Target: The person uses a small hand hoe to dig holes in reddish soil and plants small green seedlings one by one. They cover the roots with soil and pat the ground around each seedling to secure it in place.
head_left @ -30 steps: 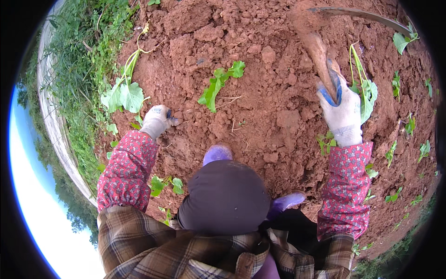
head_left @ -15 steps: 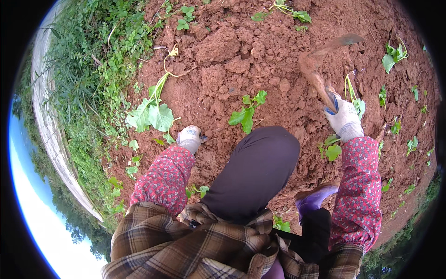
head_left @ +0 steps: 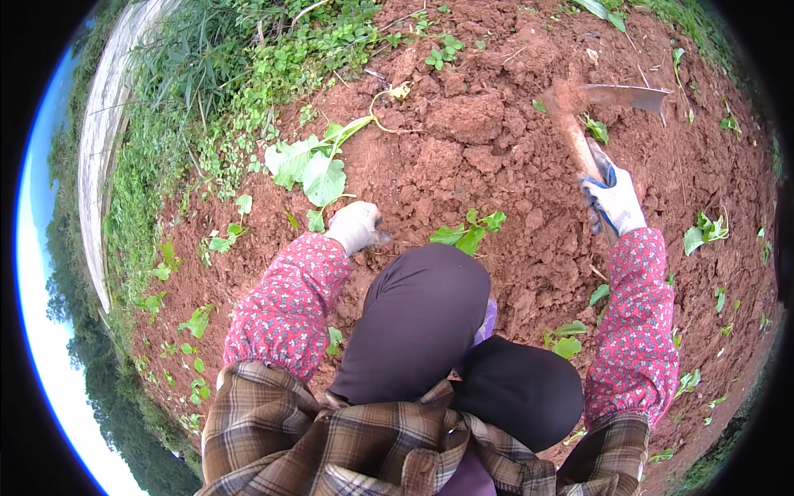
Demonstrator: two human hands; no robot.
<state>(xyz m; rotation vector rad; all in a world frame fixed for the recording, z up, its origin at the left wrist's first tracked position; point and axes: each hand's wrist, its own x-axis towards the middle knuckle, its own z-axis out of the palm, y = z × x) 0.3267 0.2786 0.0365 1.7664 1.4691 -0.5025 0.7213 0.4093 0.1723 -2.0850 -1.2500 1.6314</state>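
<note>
My right hand, in a white glove with blue on it, wraps round the wooden handle of a hand hoe. Its metal blade is raised over the red soil and points to the right, with earth stuck where it joins the handle. My left hand, in a whitish glove, is closed just above the soil, its fingertips turned down and partly hidden; whether it holds anything cannot be made out. Just beyond it lies a limp leafy seedling with pale stems. A smaller green plant stands beyond my knee.
Loose, cloddy red soil spreads ahead, with several small seedlings scattered to the right and lower left. Weeds grow thick at the upper left, beside a pale paved strip. My bent knees fill the lower middle.
My view has shifted, and the ground plants appear further right. The hoe's blade has turned and now shows a brighter face. My second knee has come forward, and the purple boot is mostly hidden.
</note>
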